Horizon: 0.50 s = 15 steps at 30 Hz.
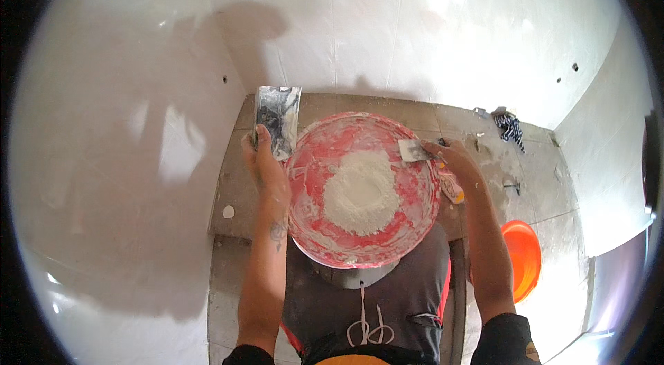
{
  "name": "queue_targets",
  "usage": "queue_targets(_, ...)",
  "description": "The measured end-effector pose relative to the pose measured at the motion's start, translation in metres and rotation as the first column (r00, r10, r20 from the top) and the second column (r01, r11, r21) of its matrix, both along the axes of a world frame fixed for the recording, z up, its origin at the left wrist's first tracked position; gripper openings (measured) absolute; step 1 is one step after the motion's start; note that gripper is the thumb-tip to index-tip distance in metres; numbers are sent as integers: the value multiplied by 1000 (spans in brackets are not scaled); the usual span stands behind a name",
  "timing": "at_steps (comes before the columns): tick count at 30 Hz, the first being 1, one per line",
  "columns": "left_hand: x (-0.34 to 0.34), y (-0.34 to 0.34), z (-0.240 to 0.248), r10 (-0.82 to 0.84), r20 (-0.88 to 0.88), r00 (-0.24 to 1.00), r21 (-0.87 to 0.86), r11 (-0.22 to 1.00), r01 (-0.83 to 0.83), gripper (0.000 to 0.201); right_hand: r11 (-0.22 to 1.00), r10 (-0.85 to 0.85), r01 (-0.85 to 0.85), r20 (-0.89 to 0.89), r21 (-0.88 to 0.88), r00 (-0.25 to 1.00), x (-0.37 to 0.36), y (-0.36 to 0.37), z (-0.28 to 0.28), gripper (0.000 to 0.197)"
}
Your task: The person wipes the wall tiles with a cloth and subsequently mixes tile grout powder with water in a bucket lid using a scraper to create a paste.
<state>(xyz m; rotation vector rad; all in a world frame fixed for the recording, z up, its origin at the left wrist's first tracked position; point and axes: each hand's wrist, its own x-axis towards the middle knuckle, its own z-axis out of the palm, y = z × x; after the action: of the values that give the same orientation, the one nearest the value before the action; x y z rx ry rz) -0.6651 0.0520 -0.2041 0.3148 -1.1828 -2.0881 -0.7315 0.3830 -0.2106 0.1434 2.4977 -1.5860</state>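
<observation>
A round red basin [419, 227], smeared with dried white material, stands in front of me close to my knees. In its middle lies a heap of white powder [360, 202] with a shallow hollow. My left hand [263, 161] is closed round a flat rectangular plastering trowel [278, 116], held upright at the basin's left rim; its metal face has white and dark smears. At the right rim, my right hand [455, 155] grips a small putty knife [413, 151], its blade reaching over the basin. The fingers partly hide the knife's handle.
An orange bucket [523, 261] stands to my right. Near the basin's right side lies a packet with yellow ends [452, 190]. A striped cloth [510, 130] is on the tiled floor [546, 185] by the far wall [360, 33]. Pale walls enclose the left and right.
</observation>
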Motion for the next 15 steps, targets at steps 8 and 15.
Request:
queue_targets(8, 8, -3, -5, 81, -74, 994, -80, 993, -87, 34, 889, 251, -21, -449, 457, 858, 21, -61, 56, 25)
queue_targets(15, 7, 0, -4, 119, -85, 989, -211, 968, -135, 38, 707, 607, -206, -430, 676, 669, 60, -116, 69, 16)
